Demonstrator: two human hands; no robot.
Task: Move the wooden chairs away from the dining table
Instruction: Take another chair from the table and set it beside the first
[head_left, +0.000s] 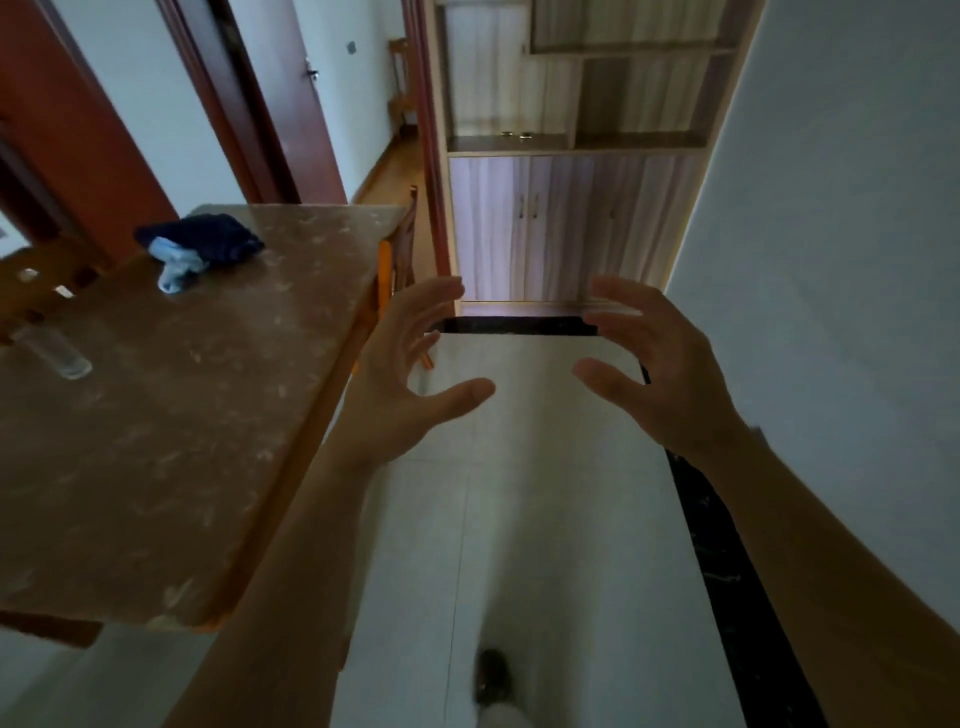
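Observation:
The dining table (182, 405) with a brown marbled top fills the left of the view. One wooden chair (402, 249) stands tucked at its far right corner, mostly hidden behind the table edge. Another wooden chair back (36, 280) shows at the table's far left side. A third chair (397, 88) stands far off down the hallway. My left hand (410, 374) and my right hand (654, 364) are raised in front of me over the tiled floor, fingers spread and curled, palms facing each other, holding nothing and touching no chair.
A dark blue cloth with a light blue piece (202, 244) and a clear glass (57, 353) lie on the table. A wooden cabinet (561, 218) stands ahead, a white wall (831, 260) on the right. My foot (491, 675) is on the pale tiles.

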